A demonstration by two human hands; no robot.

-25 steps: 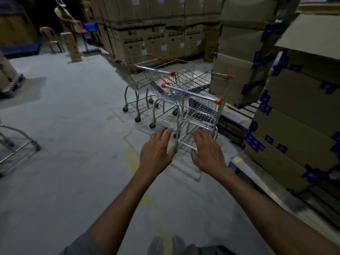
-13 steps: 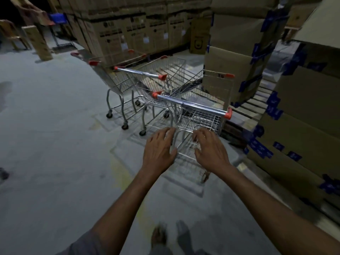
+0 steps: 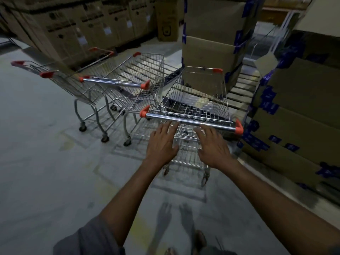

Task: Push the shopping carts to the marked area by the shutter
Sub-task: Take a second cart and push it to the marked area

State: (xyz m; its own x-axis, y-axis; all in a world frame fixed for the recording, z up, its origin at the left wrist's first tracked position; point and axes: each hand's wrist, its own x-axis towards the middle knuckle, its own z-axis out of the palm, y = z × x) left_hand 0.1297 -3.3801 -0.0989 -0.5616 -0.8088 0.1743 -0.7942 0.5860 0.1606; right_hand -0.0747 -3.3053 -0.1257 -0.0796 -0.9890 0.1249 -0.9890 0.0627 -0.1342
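Three wire shopping carts with orange-capped handles stand on the concrete floor. The nearest cart (image 3: 195, 100) is right in front of me, its chrome handle bar (image 3: 191, 122) running across the view. My left hand (image 3: 161, 142) and my right hand (image 3: 214, 147) are stretched out, palms down, fingers straight, their tips just at the near side of the bar; neither hand grips it. A second cart (image 3: 136, 83) stands to the left and behind, and a third cart (image 3: 60, 80) further left.
Stacked cardboard boxes with blue tape (image 3: 298, 111) on a pallet crowd the right side. More boxes (image 3: 213, 39) stand straight ahead and a wall of cartons (image 3: 77, 28) lines the back. Faint yellow floor lines (image 3: 108, 188) run under my arms. Open floor lies to the left.
I have walked up to the nearest cart; it now fills the middle of the view. Both hands have reached forward to its handle bar.
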